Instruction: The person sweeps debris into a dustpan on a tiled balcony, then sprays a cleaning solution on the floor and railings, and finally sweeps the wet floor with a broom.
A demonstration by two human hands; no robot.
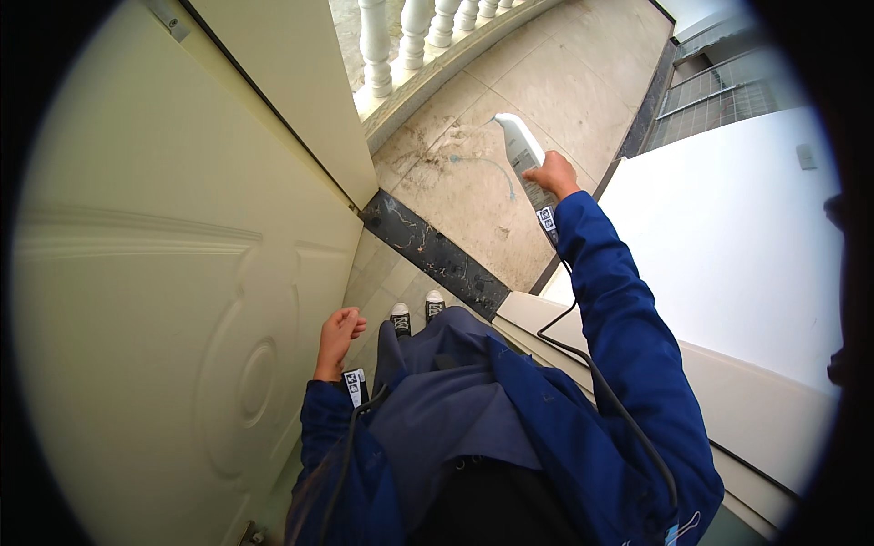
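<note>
My right hand (554,176) grips a white plastic squeeze bottle (524,151) with an angled nozzle and a printed label. I hold it tilted over the tiled floor (567,89) beyond the doorway, its nozzle pointing left. Blue liquid shows at the nozzle's tip. Below, a curved streak of blue liquid (488,162) lies on the beige tiles, beside brown dirt stains (430,160). My left hand (338,340) hangs near the cream panelled door (171,273), its fingers curled in and nothing visible in them.
A dark stone threshold (437,256) with debris on it crosses the floor ahead of my shoes (416,314). White balusters (413,34) line the far left edge of the tiles. On the right stands a white wall (724,252). Black cables (601,375) run along both my sleeves.
</note>
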